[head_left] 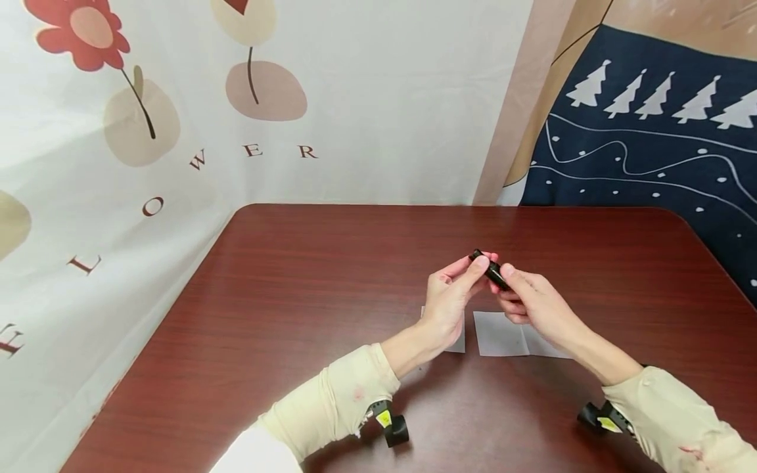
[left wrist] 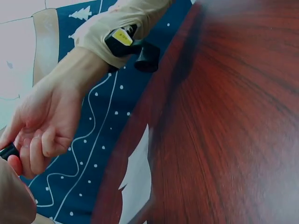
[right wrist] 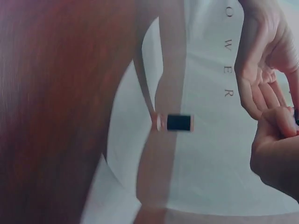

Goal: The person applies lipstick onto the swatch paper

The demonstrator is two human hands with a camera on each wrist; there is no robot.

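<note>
Both hands meet over the table around a slim, glossy black tube [head_left: 495,274]. My left hand [head_left: 447,299] pinches its upper end between thumb and fingers. The lower end is gripped by my right hand [head_left: 535,305], with the thumb on top and the other fingers curled under. In the left wrist view the tube [left wrist: 8,150] shows only as a short dark piece at the left edge, by the fingers of the right hand [left wrist: 46,121]. Fingers hide most of it in the right wrist view, where the left hand [right wrist: 268,65] shows its palm.
White paper sheets [head_left: 499,335] lie on the dark red table [head_left: 296,295] below the hands. A small dark cylinder with a pale end [right wrist: 180,122] shows beside the paper in the right wrist view. A flower-print sheet [head_left: 384,98] and a navy tree-print cloth [head_left: 644,144] hang behind.
</note>
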